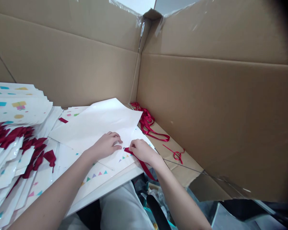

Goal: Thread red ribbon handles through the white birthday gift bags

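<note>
My right hand (140,149) pinches a dark red ribbon (144,166) near its end, and the ribbon hangs down past the front edge of the stack. A small metal-looking tip shows at that end, just left of my fingers. My left hand (108,145) rests on a large white sheet (98,119), fingers curved and apart, with nothing visible in it. Beneath lie white printed sheets (96,174) with coloured triangle flags. A short red ribbon piece (63,120) lies on the paper at the left.
Stacked printed bags or sheets (16,108) with red ribbon bows (36,156) fill the left. Tall cardboard walls (206,105) stand behind and at right. A tangle of red ribbon (147,123) and a looped red cord (177,155) lie on cardboard at right.
</note>
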`<state>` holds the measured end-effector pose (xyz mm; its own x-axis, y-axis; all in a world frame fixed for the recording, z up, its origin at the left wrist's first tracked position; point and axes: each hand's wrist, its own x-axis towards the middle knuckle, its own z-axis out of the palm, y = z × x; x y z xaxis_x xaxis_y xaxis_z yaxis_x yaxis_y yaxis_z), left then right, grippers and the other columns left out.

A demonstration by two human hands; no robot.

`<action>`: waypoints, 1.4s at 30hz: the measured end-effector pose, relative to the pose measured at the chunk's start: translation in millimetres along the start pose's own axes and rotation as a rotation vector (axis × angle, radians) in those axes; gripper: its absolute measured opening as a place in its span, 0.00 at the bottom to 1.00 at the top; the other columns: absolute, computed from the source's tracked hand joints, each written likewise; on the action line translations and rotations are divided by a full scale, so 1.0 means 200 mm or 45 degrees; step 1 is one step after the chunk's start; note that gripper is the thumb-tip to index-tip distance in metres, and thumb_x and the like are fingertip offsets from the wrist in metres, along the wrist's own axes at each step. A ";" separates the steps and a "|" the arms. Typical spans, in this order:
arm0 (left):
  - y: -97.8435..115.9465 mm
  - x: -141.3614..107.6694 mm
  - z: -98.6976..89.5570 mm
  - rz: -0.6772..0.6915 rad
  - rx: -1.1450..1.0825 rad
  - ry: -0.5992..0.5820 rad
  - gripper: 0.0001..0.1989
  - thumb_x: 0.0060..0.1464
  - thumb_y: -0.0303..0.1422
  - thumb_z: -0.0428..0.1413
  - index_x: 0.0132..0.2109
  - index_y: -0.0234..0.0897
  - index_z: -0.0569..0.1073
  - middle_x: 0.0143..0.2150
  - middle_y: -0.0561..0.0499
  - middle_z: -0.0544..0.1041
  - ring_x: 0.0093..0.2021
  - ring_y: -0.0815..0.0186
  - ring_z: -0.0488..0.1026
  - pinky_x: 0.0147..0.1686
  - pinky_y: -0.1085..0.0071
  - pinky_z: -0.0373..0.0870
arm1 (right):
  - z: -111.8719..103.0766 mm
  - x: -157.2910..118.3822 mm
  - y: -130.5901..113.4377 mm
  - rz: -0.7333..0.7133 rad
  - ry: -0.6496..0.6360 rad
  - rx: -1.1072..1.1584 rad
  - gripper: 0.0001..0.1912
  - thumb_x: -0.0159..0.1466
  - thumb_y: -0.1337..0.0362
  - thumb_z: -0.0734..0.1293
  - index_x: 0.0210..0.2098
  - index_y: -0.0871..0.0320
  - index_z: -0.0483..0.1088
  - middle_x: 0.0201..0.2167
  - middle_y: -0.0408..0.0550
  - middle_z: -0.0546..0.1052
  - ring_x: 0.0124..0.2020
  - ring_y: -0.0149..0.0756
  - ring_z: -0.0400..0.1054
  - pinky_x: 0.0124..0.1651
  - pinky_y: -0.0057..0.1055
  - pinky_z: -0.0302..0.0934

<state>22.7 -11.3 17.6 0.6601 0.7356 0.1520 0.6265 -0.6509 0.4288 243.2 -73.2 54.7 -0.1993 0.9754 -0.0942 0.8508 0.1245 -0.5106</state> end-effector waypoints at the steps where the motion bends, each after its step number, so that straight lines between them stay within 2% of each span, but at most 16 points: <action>1: 0.00 0.00 0.00 0.000 0.004 0.000 0.17 0.65 0.46 0.52 0.50 0.45 0.79 0.57 0.49 0.75 0.60 0.55 0.67 0.59 0.60 0.62 | 0.00 0.00 0.00 -0.005 0.004 0.003 0.10 0.67 0.68 0.63 0.32 0.58 0.75 0.36 0.51 0.80 0.37 0.36 0.70 0.38 0.28 0.53; 4: 0.00 0.01 0.01 0.000 0.015 0.003 0.16 0.64 0.46 0.53 0.50 0.44 0.79 0.56 0.48 0.75 0.58 0.55 0.67 0.58 0.60 0.62 | 0.01 -0.01 0.01 -0.007 0.005 0.011 0.10 0.67 0.68 0.63 0.31 0.59 0.74 0.35 0.51 0.79 0.36 0.35 0.69 0.37 0.28 0.52; 11: -0.02 0.04 0.05 -0.040 0.027 0.048 0.09 0.60 0.40 0.57 0.41 0.43 0.80 0.52 0.48 0.76 0.52 0.55 0.69 0.55 0.58 0.64 | 0.01 -0.01 0.01 0.000 0.009 0.023 0.10 0.66 0.68 0.63 0.29 0.58 0.73 0.35 0.50 0.79 0.36 0.36 0.69 0.36 0.28 0.52; 18: 0.01 0.05 0.03 0.028 0.026 0.050 0.06 0.61 0.37 0.56 0.41 0.42 0.77 0.46 0.48 0.76 0.48 0.57 0.68 0.50 0.61 0.65 | 0.03 -0.01 0.03 -0.011 0.053 0.035 0.10 0.66 0.67 0.63 0.30 0.57 0.72 0.35 0.51 0.79 0.36 0.37 0.69 0.36 0.28 0.51; 22: 0.00 0.06 0.04 0.063 0.066 0.026 0.09 0.63 0.36 0.53 0.37 0.40 0.74 0.42 0.48 0.77 0.45 0.58 0.68 0.46 0.62 0.64 | 0.04 -0.01 0.03 -0.002 0.082 0.038 0.10 0.67 0.66 0.63 0.29 0.57 0.72 0.34 0.51 0.79 0.36 0.37 0.69 0.37 0.28 0.52; 28: -0.07 0.08 0.09 0.106 0.120 0.004 0.11 0.65 0.39 0.51 0.39 0.40 0.74 0.42 0.48 0.76 0.44 0.59 0.68 0.44 0.63 0.63 | 0.04 -0.01 0.04 -0.019 0.098 0.037 0.10 0.67 0.66 0.64 0.29 0.57 0.72 0.34 0.50 0.79 0.36 0.36 0.68 0.37 0.28 0.52; 32: -0.09 0.10 0.12 0.129 0.183 0.015 0.11 0.66 0.37 0.49 0.37 0.40 0.74 0.39 0.48 0.77 0.42 0.59 0.68 0.43 0.63 0.63 | 0.04 -0.01 0.03 0.005 0.096 0.006 0.10 0.68 0.66 0.63 0.30 0.58 0.72 0.34 0.50 0.79 0.36 0.37 0.68 0.37 0.28 0.52; 42: -0.15 0.13 0.15 0.205 0.329 0.017 0.15 0.67 0.36 0.46 0.38 0.40 0.76 0.41 0.48 0.78 0.41 0.61 0.70 0.46 0.64 0.66 | 0.03 -0.03 0.02 0.012 0.140 0.053 0.11 0.68 0.67 0.62 0.31 0.57 0.74 0.35 0.51 0.79 0.36 0.36 0.68 0.37 0.29 0.51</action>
<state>34.4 21.6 -17.5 0.7550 0.6204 0.2122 0.6002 -0.7842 0.1574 245.7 -79.8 47.9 -0.1347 0.9909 -0.0064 0.8312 0.1095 -0.5451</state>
